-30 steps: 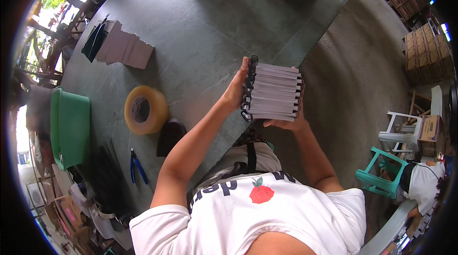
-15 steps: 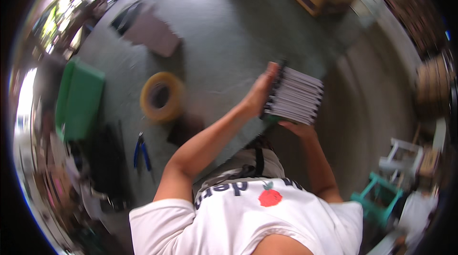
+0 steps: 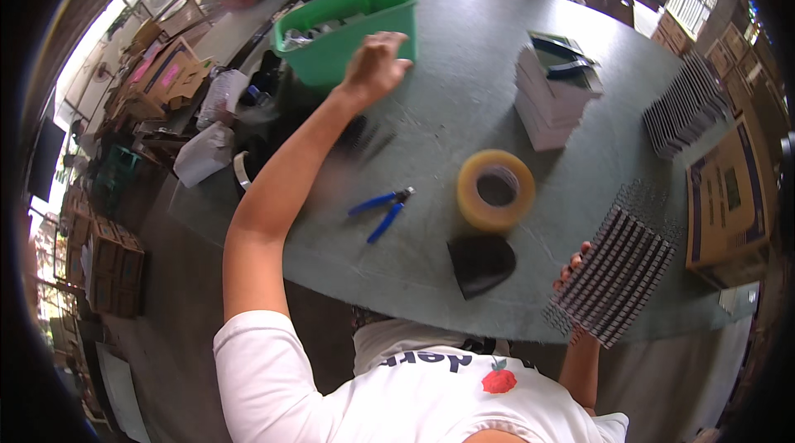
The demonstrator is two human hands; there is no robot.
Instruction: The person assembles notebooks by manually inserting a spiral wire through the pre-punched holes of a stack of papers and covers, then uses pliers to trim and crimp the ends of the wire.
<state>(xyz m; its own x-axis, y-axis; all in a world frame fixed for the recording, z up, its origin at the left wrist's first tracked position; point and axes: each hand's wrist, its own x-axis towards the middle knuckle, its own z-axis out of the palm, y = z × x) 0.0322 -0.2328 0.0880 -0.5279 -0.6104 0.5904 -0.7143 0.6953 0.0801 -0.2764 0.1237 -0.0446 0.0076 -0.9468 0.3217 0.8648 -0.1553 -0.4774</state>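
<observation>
My right hand point(image 3: 572, 267) grips a stack of wire-bound notebooks point(image 3: 617, 273) at the table's near right; the dark coil spines face up and the palm is hidden beneath. My left hand point(image 3: 377, 66) reaches far left, over the near side of a green bin point(image 3: 348, 45) that holds pale, crumpled-looking items. Its thumb stands apart from the bent fingers, and nothing shows in it. Blue-handled nippers point(image 3: 385, 209) lie spread on the table below the left hand. Between the hands are a roll of yellowish tape point(image 3: 472, 209) and a black rounded flat piece point(image 3: 479, 265).
A stack of pale pads point(image 3: 551, 116) with a dark-handled tool point(image 3: 570, 70) on top stands past the tape. More wire-bound notebooks point(image 3: 683, 103) and a cardboard box point(image 3: 729, 203) stand at the right. Dark, blurred items lie beneath my left forearm.
My left hand has let go of the notebook stack and moved left to the green bin. The right hand keeps the stack, now turned coils up. The view has swung left.
</observation>
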